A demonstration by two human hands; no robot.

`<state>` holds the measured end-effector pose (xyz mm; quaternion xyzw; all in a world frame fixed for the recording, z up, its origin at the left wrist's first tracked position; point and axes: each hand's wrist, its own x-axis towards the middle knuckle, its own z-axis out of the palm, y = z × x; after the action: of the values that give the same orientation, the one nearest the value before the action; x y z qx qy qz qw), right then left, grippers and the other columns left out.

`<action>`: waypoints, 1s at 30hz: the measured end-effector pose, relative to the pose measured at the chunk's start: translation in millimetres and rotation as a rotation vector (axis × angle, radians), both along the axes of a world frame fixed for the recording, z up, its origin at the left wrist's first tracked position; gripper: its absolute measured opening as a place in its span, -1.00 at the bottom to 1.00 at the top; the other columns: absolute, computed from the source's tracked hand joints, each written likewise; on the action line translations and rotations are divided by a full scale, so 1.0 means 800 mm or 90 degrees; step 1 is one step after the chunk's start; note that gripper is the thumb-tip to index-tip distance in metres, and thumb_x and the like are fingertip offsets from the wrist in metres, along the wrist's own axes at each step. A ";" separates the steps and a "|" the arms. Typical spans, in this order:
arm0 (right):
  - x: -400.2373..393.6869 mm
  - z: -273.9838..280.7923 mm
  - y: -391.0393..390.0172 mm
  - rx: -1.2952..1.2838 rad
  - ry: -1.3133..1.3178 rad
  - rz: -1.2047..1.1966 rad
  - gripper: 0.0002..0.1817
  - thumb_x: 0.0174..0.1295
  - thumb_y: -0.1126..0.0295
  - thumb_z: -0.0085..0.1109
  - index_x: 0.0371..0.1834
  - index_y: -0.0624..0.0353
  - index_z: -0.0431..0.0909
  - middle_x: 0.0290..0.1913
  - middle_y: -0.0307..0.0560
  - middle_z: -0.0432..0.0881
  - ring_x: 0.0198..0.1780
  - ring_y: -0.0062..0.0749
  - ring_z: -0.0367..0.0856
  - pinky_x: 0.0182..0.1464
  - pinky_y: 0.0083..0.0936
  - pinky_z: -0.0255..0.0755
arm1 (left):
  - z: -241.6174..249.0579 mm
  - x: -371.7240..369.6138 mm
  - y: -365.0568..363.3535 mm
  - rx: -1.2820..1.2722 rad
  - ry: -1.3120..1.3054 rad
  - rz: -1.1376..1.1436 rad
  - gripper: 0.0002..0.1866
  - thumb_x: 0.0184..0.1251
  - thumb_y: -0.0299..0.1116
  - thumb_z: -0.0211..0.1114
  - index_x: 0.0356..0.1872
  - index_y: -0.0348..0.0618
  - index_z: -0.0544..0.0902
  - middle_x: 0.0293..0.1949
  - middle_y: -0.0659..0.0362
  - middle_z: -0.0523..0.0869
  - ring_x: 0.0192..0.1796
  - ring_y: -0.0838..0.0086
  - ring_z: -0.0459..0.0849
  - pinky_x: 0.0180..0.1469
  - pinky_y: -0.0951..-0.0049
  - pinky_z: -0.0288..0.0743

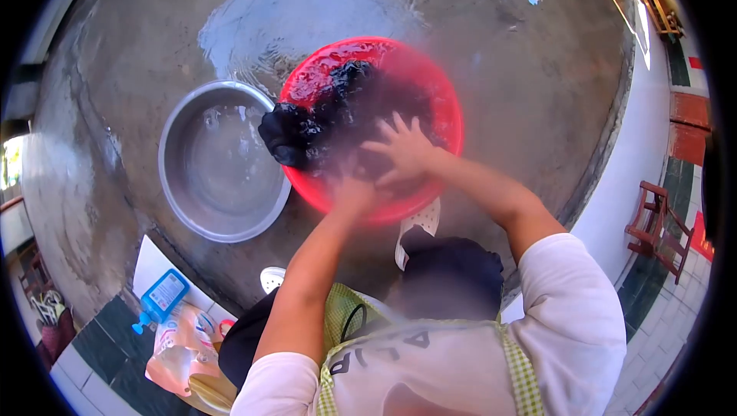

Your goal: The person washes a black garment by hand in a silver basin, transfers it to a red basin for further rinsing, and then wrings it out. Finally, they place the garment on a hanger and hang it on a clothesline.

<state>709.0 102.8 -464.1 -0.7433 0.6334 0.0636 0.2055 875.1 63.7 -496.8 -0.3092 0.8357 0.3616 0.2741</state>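
Note:
A red basin [450, 120] holds water and dark wet cloth [288, 133], part of which hangs over the left rim. My right hand [408, 152] reaches over the basin from the right, fingers spread above the dark cloth and nothing in its grasp. Close to its left, my left hand [355, 187] is at the near side of the basin, its fingers blurred by haze in the view. Touching or close to the red basin on the left stands a grey metal basin [223, 220] with some water at its bottom.
Wet concrete floor [530, 94] surrounds the basins. A blue bottle [165, 293] lies on a tiled ledge at lower left, beside a pink and white plastic bag [184, 347]. A small wooden stool [659, 224] stands at right. My white shoe [421, 226] is just below the red basin.

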 end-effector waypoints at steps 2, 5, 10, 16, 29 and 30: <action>-0.003 -0.018 -0.020 0.042 -0.001 0.000 -0.15 -0.20 -0.36 0.04 0.25 -0.32 0.20 0.30 0.19 0.07 0.31 0.30 -0.09 0.11 0.33 -0.06 | -0.026 0.004 -0.010 0.112 -0.041 0.042 -0.26 -0.10 0.24 0.19 0.19 0.25 0.34 0.26 -0.08 0.21 0.35 -0.04 -0.05 0.30 -0.09 -0.20; -0.012 -0.074 -0.040 0.003 0.006 0.038 -0.26 -0.04 -0.24 -0.01 0.22 -0.17 0.26 0.29 0.15 0.11 0.31 0.17 -0.03 0.18 0.21 -0.04 | -0.047 0.010 -0.019 -0.274 0.210 -0.063 -0.31 -0.11 0.19 0.21 0.06 0.02 0.49 0.07 -0.07 0.46 0.23 0.12 0.29 0.28 0.22 0.05; -0.017 -0.035 -0.107 0.355 -0.039 -0.109 -0.54 0.18 0.12 -0.14 0.12 0.03 0.37 0.20 -0.01 0.32 0.20 -0.15 0.31 0.19 -0.06 0.15 | 0.004 -0.021 -0.079 -0.037 -0.059 0.001 -0.31 -0.30 0.11 0.32 -0.17 -0.26 0.60 -0.05 -0.12 0.55 0.03 0.14 0.50 0.07 0.29 0.36; -0.049 -0.034 -0.140 0.100 -0.260 -0.286 -0.52 -0.07 0.09 0.15 -0.14 0.20 0.53 -0.11 0.08 0.56 -0.04 -0.13 0.51 -0.05 -0.29 0.39 | 0.008 0.012 -0.091 0.240 0.301 0.466 -0.55 -0.29 -0.53 0.33 -0.20 -0.32 0.52 -0.32 0.12 0.62 -0.25 0.40 0.58 -0.12 0.45 0.44; -0.049 0.090 -0.023 -0.172 -0.367 -0.137 -0.27 -0.29 0.48 0.13 0.16 -0.02 0.28 0.19 0.13 0.23 0.27 0.07 0.11 0.23 -0.19 0.12 | 0.190 -0.006 -0.055 0.097 0.362 -0.067 -0.75 -0.08 -0.30 0.29 -0.36 -0.13 0.49 -0.44 0.06 0.57 -0.33 0.18 0.58 -0.32 0.28 0.42; -0.039 0.070 -0.034 -0.215 -0.313 -0.135 -0.25 -0.24 0.42 0.20 0.19 -0.08 0.24 0.21 0.14 0.19 0.29 0.05 0.07 0.20 -0.12 0.16 | 0.188 -0.005 -0.042 0.043 0.352 -0.151 -0.74 -0.04 -0.21 0.29 -0.36 -0.09 0.51 -0.42 0.01 0.57 -0.30 0.09 0.57 -0.31 0.20 0.43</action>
<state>677.7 75.9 -408.0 -0.6897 0.6406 -0.2457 0.2316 871.2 29.8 -346.1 -0.0896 0.8965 0.4252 0.0866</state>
